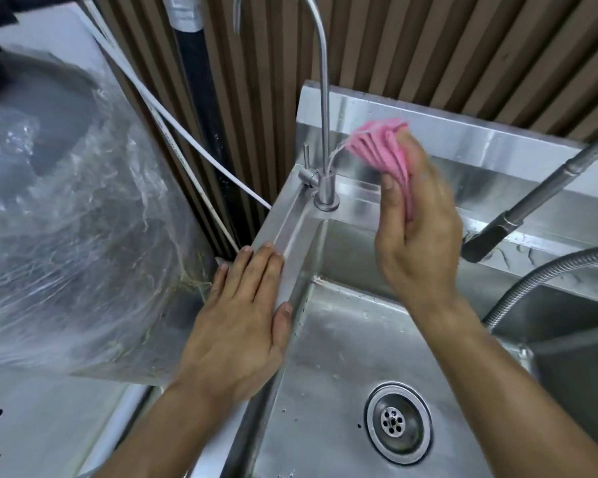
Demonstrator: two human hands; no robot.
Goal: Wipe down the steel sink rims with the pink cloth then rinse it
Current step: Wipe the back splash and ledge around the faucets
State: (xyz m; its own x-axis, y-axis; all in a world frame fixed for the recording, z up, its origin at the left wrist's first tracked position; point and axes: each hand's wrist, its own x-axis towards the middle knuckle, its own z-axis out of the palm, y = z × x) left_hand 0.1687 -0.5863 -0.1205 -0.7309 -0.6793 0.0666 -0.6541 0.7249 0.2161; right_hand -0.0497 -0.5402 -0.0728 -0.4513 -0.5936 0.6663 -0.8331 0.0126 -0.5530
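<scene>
- Our right hand [416,232] is clenched around the pink cloth [382,146], bunched into folds that fan out past the fingers, up against the steel backsplash at the far side of the sink, just right of the thin gooseneck tap [321,108].
- Our left hand [242,319] lies flat and released, gripping nothing, palm down on the sink's left rim [290,232].
- We judge the cloth to be light, soft and floppy; it crumples readily, so a full-palm bunch gives us a firmer pad than a fingertip pinch. A loose thread trails toward the tap and could catch there.
- It looks likely damp, so it should slide easily on steel.
- Water droplets sit in the basin [339,339], above the drain [398,422].
- The pull-out sprayer [504,225] on the right looks handy for the rinse.
- Plastic wrap [76,215] lies on the left, apart from the sink.
</scene>
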